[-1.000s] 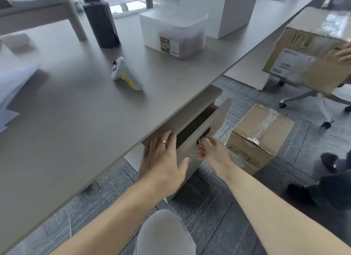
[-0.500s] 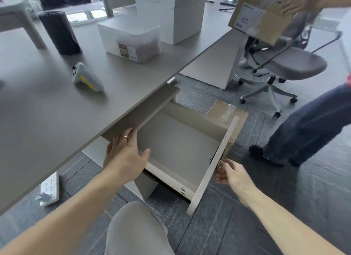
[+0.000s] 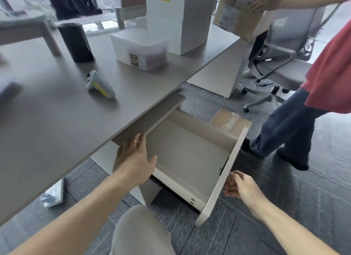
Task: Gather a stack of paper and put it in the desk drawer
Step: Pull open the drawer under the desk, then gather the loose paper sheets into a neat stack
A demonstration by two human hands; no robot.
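Standing pulled far out from under the grey laminate desk top (image 3: 57, 121), the pale beige wooden desk drawer (image 3: 190, 155) runs its long axis from about ten o'clock to four o'clock, its white front panel (image 3: 222, 176) facing four o'clock. Its floor is bare; nothing lies inside. The left hand (image 3: 135, 159) is spread flat, fingers resting on the cabinet top edge under the desk, thumb over the drawer's near side wall, gripping nothing. The right hand (image 3: 239, 186) is curled narrow, fingertips pinched at the small metal key (image 3: 230, 174) on the outer face of the front panel.

The stack of paper shows only as a blurred white shape (image 3: 8, 87) at the desk's nine o'clock edge, too smeared to tell its heading.

On the desk, at twelve o'clock from the drawer, a translucent white lidded plastic box (image 3: 140, 49) holds dark reddish contents. A white and yellow handheld controller (image 3: 99, 84) lies on its side near it. On the floor past the drawer at two o'clock sits a taped brown cardboard box (image 3: 230, 121). Another person in a red shirt (image 3: 330, 70) holds a second cardboard carton (image 3: 239, 13).
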